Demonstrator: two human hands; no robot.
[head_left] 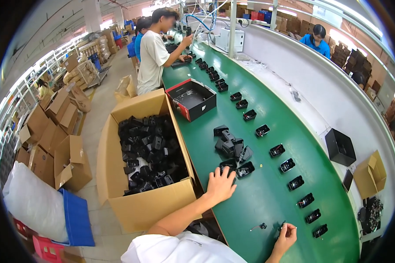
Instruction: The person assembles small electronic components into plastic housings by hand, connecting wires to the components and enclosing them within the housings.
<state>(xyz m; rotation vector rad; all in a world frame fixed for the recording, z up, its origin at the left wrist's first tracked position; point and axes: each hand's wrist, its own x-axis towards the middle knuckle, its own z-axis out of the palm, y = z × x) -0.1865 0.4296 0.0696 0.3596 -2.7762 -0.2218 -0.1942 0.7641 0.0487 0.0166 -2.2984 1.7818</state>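
Note:
My left hand (220, 186) lies over the green bench with its fingers spread, fingertips at the near edge of a pile of black plastic housings (227, 144). An open black housing (245, 169) rests just right of those fingers. Low on the bench, my right hand (287, 239) pinches a small dark part (282, 225), too small to make out fully. Left of it lies a small dark component with thin wires (262, 226). A long row of open black housings (296, 183) with parts inside runs along the bench to the right of both hands.
A large cardboard box (151, 199) full of black housings stands left of the bench. Beyond it sits a black and red box (192, 100). A black bin (340, 147) and a small cardboard box (370, 174) are at right. A co-worker (152, 55) stands farther along.

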